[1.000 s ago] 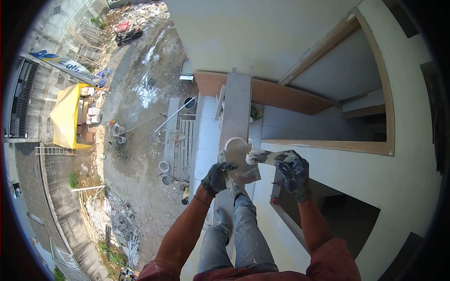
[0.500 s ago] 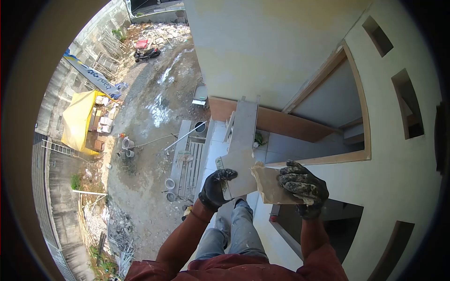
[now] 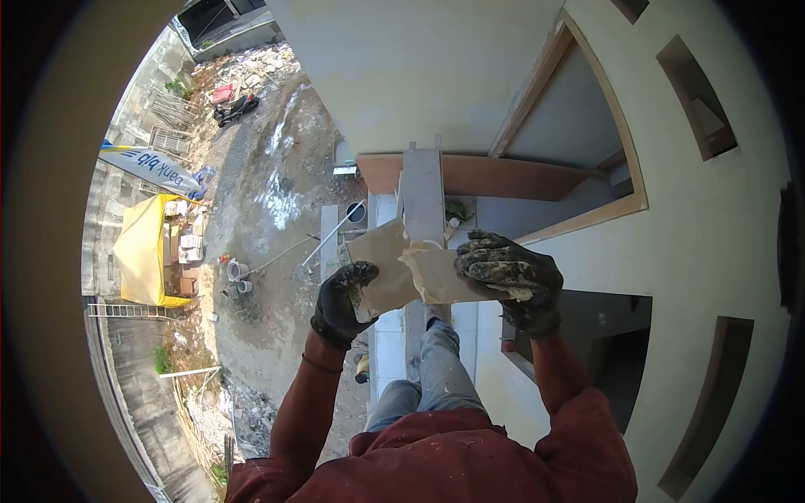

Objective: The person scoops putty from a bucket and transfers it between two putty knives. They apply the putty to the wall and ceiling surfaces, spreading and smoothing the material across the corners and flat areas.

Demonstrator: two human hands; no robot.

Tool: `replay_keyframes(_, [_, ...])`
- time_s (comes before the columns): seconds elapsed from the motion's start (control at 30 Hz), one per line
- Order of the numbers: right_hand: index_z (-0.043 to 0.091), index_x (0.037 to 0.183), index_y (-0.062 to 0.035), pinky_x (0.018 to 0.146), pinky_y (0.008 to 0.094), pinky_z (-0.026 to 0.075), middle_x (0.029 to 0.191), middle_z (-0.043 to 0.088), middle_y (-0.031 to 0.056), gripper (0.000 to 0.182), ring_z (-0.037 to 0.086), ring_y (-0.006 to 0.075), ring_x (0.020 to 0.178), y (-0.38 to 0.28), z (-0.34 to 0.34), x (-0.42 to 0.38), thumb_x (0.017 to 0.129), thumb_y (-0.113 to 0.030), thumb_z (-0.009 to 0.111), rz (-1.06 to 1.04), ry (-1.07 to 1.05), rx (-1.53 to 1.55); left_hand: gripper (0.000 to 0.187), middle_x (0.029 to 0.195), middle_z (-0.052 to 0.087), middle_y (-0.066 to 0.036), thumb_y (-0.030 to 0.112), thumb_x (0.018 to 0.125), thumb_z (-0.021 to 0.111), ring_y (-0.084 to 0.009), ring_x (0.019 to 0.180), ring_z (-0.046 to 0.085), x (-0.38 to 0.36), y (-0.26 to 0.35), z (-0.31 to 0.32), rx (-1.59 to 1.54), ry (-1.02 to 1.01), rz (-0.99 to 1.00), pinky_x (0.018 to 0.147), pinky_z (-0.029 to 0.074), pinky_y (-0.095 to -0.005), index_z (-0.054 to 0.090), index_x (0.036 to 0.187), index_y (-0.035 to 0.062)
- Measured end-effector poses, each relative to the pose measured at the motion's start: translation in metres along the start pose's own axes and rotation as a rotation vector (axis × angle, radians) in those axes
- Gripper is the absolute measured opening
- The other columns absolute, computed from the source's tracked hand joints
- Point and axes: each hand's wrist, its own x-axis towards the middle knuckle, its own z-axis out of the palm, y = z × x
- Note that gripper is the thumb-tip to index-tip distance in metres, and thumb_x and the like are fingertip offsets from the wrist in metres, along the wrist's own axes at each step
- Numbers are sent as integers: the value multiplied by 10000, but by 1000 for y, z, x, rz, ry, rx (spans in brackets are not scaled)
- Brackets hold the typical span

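Observation:
My left hand (image 3: pixel 342 303), in a dark, stained glove, is closed on the edge of a flat, greyish putty scraper (image 3: pixel 384 267). Gripped in my right hand (image 3: pixel 518 283), whose glove is smeared with pale putty, is a second flat putty scraper (image 3: pixel 449 275). A ragged band of cream putty (image 3: pixel 412 267) runs along the left edge of this second scraper. That edge overlaps the face of the left scraper, and the two appear to touch. Below them are my legs (image 3: pixel 449 369) and shoes on a narrow plank.
Ahead runs a narrow grey plank (image 3: pixel 423 197), beside a brown board (image 3: pixel 511 178). A wall with a framed opening (image 3: pixel 633 159) and recesses rises on the right. Down on the left lies a dirt yard (image 3: pixel 268 289) with buckets (image 3: pixel 237 270), a yellow tarp (image 3: pixel 142 251) and a ladder (image 3: pixel 134 311).
Both hands and scrapers have shifted up and left in view. The puttied edge of the right scraper now overlaps the left one more. The camera view has turned somewhat.

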Motion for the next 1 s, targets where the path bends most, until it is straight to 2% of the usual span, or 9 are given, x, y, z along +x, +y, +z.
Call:
replay_keyframes(0.13, [731,1141,-15,1092,515,463,1111,741,145,328,695,337,1110,-16,-1,9,946,-259,629,-7,17,14,597,1195,668,-96,198,742,898,-194,1099,660,-6,7,0,-200,-27,-48,989,528,-334,605,1229,12])
replay_keyframes(0.23, [732,1151,-22,1099,510,458,1109,744,141,319,698,327,1106,-25,-3,16,930,-234,644,53,-30,69,777,1190,673,-96,229,639,971,-194,1077,669,-6,19,9,-1062,47,-418,953,547,-330,583,1272,1])
replay_keyframes(0.33, [745,1133,-41,1099,510,459,1094,747,141,306,700,318,1100,-38,2,23,898,-225,678,61,20,127,770,1313,626,-114,351,772,871,-232,1219,605,-10,30,7,-1421,65,-426,1060,478,-361,523,1379,29])
replay_keyframes(0.47, [765,1084,-48,1091,547,451,1085,750,139,253,707,300,1087,-67,-2,51,861,-160,723,-216,-118,-35,734,1512,478,-136,588,927,537,-296,1419,415,-21,17,10,-1193,-21,-294,1198,297,-376,461,1473,103])
replay_keyframes(0.53, [760,945,-13,1052,613,451,949,757,183,157,733,352,985,-82,2,59,877,-145,707,-307,-77,-199,742,1527,459,-133,576,912,570,-296,1427,402,-17,34,2,-1672,-97,-263,1191,310,-372,464,1468,95])
replay_keyframes(0.73, [781,1037,-104,1127,556,413,1070,755,106,207,708,260,1089,-94,9,62,850,-136,699,-303,-186,-228,468,1407,578,-116,355,997,529,-302,1278,555,-4,104,-11,-1239,88,-355,1118,417,-422,549,1386,95])
replay_keyframes(0.8, [767,1097,-130,1134,562,410,1151,731,101,260,674,260,1153,-92,13,49,855,-185,687,-296,-256,-379,499,1516,493,-90,320,1027,499,-254,1398,461,-9,97,-16,-2046,-92,-253,1186,330,-386,487,1466,83])
replay_keyframes(0.87, [736,1167,-135,1121,566,423,1259,678,110,359,617,288,1237,-83,11,30,825,-239,706,-248,-284,-380,398,1463,554,-73,232,1031,480,-252,1386,479,-20,102,-24,-1784,139,-411,1164,362,-497,581,1397,114])
replay_keyframes(1.0, [694,1229,-131,1112,599,409,1359,597,154,495,560,351,1286,-55,22,-2,753,-263,729,-297,-312,-435,397,1448,569,-80,238,1009,528,-278,1387,475,-37,74,-22,-1578,117,-350,1164,355,-513,605,1365,80])
